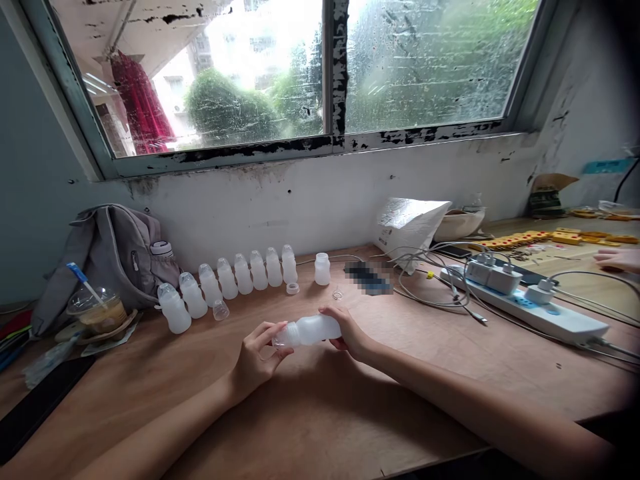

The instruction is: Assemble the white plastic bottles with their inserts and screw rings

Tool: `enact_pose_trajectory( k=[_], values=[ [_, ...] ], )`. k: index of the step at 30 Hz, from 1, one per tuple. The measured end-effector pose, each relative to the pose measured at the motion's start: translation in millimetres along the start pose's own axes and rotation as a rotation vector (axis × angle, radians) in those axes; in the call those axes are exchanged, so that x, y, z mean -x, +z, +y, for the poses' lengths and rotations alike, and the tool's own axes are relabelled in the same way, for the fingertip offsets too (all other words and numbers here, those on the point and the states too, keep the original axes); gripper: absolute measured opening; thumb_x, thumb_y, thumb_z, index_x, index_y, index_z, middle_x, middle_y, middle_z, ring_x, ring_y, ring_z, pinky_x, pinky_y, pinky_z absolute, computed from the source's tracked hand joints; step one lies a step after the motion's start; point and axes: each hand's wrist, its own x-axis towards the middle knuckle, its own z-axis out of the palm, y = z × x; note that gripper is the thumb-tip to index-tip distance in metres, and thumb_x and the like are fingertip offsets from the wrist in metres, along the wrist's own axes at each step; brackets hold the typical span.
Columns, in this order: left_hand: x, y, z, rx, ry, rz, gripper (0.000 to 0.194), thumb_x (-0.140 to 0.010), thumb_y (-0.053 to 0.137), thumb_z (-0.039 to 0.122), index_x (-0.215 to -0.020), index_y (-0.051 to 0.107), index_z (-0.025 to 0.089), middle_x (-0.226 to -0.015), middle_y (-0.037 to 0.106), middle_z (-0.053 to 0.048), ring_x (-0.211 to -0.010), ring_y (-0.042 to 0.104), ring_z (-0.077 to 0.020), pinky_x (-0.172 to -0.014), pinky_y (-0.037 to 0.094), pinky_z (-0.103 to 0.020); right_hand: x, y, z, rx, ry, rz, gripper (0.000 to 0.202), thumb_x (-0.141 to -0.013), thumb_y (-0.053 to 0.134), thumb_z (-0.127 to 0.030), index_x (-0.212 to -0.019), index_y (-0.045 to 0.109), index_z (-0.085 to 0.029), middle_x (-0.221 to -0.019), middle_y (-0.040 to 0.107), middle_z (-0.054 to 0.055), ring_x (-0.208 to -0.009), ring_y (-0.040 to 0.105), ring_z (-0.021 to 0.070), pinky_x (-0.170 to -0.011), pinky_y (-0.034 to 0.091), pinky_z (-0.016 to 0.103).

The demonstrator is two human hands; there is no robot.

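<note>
Gripping, left hand (254, 359): I see fingers closed on the clear end of the bottle (311, 331).
Right hand (353, 337): fingers around its base.
Bottle: sideways, my view's six o'clock.
Bottle row (243, 274): ten o'clock from it.

Looking like a modest, worn workshop, showing 8 frosted bottles (243, 274) in a row on a wooden worktable (400, 427), a power strip (575, 321) bearing plugs (505, 279), and a paint-flaked window frame (340, 73) above.

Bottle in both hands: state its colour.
The bottle is frosted, translucent white, as the head view shows.
</note>
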Motion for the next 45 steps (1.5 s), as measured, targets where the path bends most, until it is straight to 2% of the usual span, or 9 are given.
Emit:
enact_pose_trajectory(
  k=[4, 7, 10, 14, 20, 27, 33, 41, 45],
  values=[
    [3.1, -0.3, 0.5, 0.028, -0.004, 0.004, 0.038, -0.07, 0.064, 0.021, -0.108, 0.057, 0.019, -0.089, 0.059, -0.006, -0.074, 0.056, -0.0139, -0.067, 0.048, -0.024, -1.1, -0.3, 2.7, -0.013, 0.044, -0.021, 0.033, -0.073, 0.041, -0.043, -0.052, 0.039, -0.019, -0.028, 0.036, -0.005, -0.023, 0.026, 0.006, -0.027, 0.015, 0.019],
    [-0.7, 1.3, 6.9, 0.22, -0.217, 0.038, 0.039, -0.07, 0.064, 0.027, -0.107, 0.055, 0.019, -0.091, 0.058, -0.005, -0.075, 0.056, -0.0142, -0.065, 0.048, -0.024, -1.6, -1.2, 1.8, -0.088, 0.121, -0.059, 0.036, -0.075, 0.041, -0.046, -0.056, 0.045, -0.016, -0.034, 0.041, -0.004, -0.027, 0.03, 0.0059, -0.028, 0.018, 0.018],
    [-14.4, 5.1, 15.5, 0.51, -0.434, 0.197, 0.038, -0.074, 0.06, 0.035, -0.107, 0.052, 0.018, -0.093, 0.058, -0.005, -0.078, 0.056, -0.0146, -0.064, 0.047, -0.023, 1.7, 2.6, -0.7, -0.205, 0.158, -0.239, 0.041, -0.078, 0.039, -0.051, -0.073, 0.054, -0.013, -0.054, 0.054, 0.001, -0.04, 0.044, 0.0084, -0.034, 0.031, 0.018],
    [-42.3, 9.3, 20.2, 0.73, -0.49, 0.284, 0.034, -0.078, 0.051, 0.043, -0.095, 0.057, 0.014, -0.086, 0.059, -0.006, -0.077, 0.055, -0.0149, -0.069, 0.045, -0.025, 5.5, 11.7, -1.4, -0.13, 0.021, -0.403, 0.035, -0.08, 0.045, -0.047, -0.09, 0.057, -0.016, -0.08, 0.057, 0.004, -0.067, 0.053, 0.0122, -0.054, 0.043, 0.022],
    [-70.2, 13.9, 9.8, 0.672, -0.356, 0.151, 0.034, -0.079, 0.052, 0.04, -0.102, 0.057, 0.015, -0.088, 0.061, -0.005, -0.078, 0.056, -0.0162, -0.068, 0.043, -0.024, -15.4, 1.8, -11.6, 0.344, -0.387, -0.19, 0.034, -0.074, 0.058, -0.039, -0.102, 0.053, -0.02, -0.097, 0.056, 0.005, -0.083, 0.054, 0.0152, -0.071, 0.045, 0.029],
    [-62.8, 26.0, -8.8, 0.603, -0.277, 0.089, 0.037, -0.082, 0.047, 0.039, -0.111, 0.053, 0.016, -0.112, 0.057, -0.008, -0.106, 0.049, -0.0231, -0.089, 0.037, -0.031, -34.4, -3.9, -46.9, 0.751, -0.659, -0.081, 0.034, -0.078, 0.052, -0.042, -0.107, 0.053, -0.024, -0.1, 0.058, 0.006, -0.085, 0.055, 0.0169, -0.067, 0.045, 0.028],
    [-54.2, 25.1, -23.0, 0.502, -0.296, -0.012, 0.041, -0.082, 0.043, 0.045, -0.109, 0.054, 0.016, -0.106, 0.06, -0.007, -0.1, 0.053, -0.0235, -0.085, 0.04, -0.032, -41.5, 9.9, -57.1, 0.894, -0.655, -0.043, 0.03, -0.075, 0.055, -0.043, -0.091, 0.055, -0.018, -0.078, 0.06, 0.004, -0.069, 0.056, 0.0151, -0.058, 0.043, 0.025],
    [-40.4, 15.4, -33.3, 0.352, -0.374, -0.17, 0.044, -0.077, 0.052, 0.04, -0.115, 0.049, 0.019, -0.106, 0.059, -0.009, -0.094, 0.057, -0.0226, -0.076, 0.047, -0.034, -48.4, 3.7, -65.2, 0.991, -0.659, -0.102, 0.025, -0.078, 0.053, -0.036, -0.099, 0.057, -0.022, -0.077, 0.061, 0.004, -0.072, 0.056, 0.0163, -0.061, 0.041, 0.026],
    [-34.9, 17.8, -44.4, 0.136, -0.343, -0.168, 0.049, -0.071, 0.06, 0.032, -0.115, 0.049, 0.016, -0.107, 0.057, -0.012, -0.098, 0.054, -0.0232, -0.083, 0.045, -0.037, -67.6, -7.5, -82.3, 1.105, -0.663, 0.034, 0.024, -0.077, 0.055, -0.033, -0.099, 0.056, -0.023, -0.08, 0.062, 0.003, -0.075, 0.056, 0.0174, -0.065, 0.039, 0.028]
  ],
)
